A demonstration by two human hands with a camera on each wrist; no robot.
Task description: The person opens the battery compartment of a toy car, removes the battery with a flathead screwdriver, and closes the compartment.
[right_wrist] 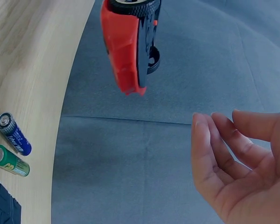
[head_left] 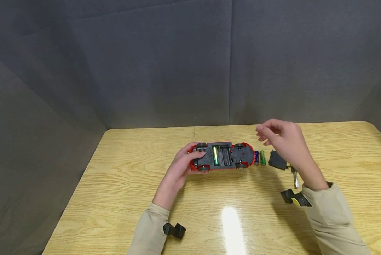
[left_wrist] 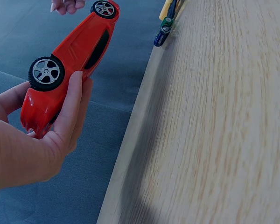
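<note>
- Left hand (head_left: 181, 165) gripped the upturned toy car (head_left: 223, 156); one battery (head_left: 215, 155) was seated.
- Right hand (head_left: 284, 141) hovered empty, fingers loosely curled.
- Judged next: pinch the blue battery (head_left: 256, 157) at the car's 3 o'clock.

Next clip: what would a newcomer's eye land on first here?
The red toy car, lying upside down mid-table with its battery bay open and one green battery inside. The left hand grips its left end, while the right hand hovers open above the right end. Beside the car lie two loose batteries and a black cover.
</note>
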